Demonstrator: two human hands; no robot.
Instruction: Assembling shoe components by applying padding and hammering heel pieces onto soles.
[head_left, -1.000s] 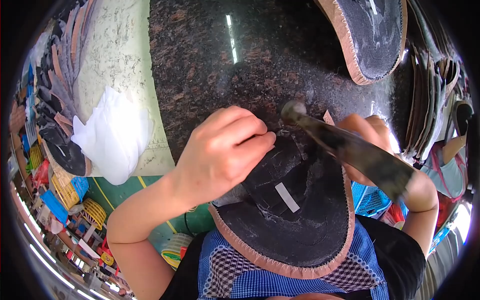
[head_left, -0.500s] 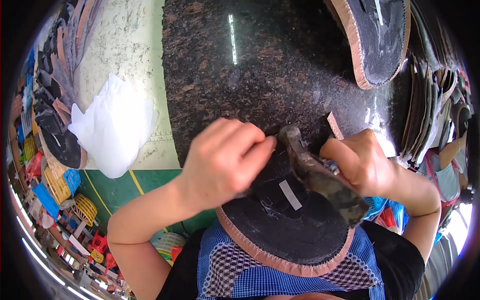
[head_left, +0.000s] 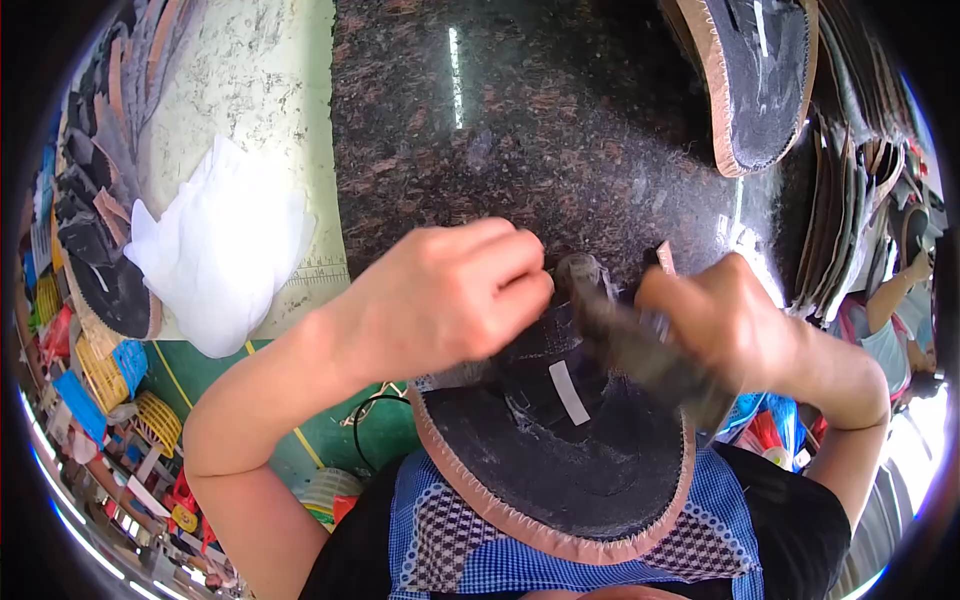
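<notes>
A black shoe upper [head_left: 560, 470] with a tan, zigzag-stitched edge and a pale strip stuck on it lies before me, its rounded end hanging over the table's front edge. Its far part is partly hidden by my hands. My left hand [head_left: 450, 290] is closed, its thumb and fingers pinching the upper near its narrow middle. In my right hand [head_left: 715, 315], closed, is a dark, worn cobbler's hammer [head_left: 655, 350], blurred by motion. The hammer's rounded end is over the upper, close to my left fingertips; its flared end points toward me.
A dark speckled stone slab [head_left: 450, 170] covers the worktop. To its left are a crumpled white sheet [head_left: 225, 250] and piled uppers [head_left: 105, 270]. Another upper [head_left: 760, 90] lies far right, beside a stack of them [head_left: 845, 220]. Baskets [head_left: 155, 420] stand on the left.
The hammer has swung slightly and is now blurred. My left hand has shifted a little away from me, and the upper has slid slightly left.
</notes>
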